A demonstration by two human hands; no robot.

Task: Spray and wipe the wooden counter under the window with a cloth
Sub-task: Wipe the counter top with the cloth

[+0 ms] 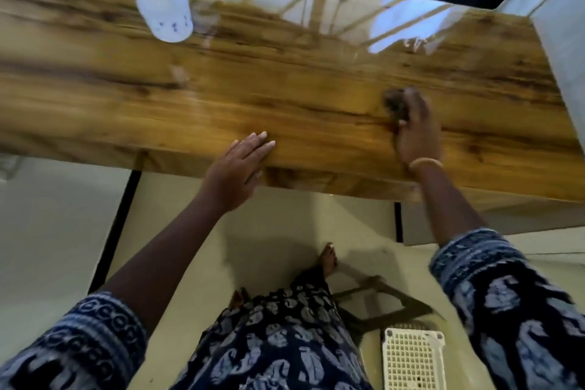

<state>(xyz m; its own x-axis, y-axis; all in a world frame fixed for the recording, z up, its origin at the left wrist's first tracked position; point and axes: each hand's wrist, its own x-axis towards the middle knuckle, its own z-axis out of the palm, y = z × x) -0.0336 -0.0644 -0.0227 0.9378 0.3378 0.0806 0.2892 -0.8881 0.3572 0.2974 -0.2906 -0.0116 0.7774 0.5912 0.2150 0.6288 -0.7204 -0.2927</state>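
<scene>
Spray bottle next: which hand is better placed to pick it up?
Probably the left hand: it rests flat and free at the counter edge, nearer the spray bottle. The right hand presses the cloth.

Dark blue clothing [278, 345] printed with pale paisley shapes is worn, with banded sleeves [474, 260]. A thin bangle [425, 163] is seen on the right wrist.
</scene>
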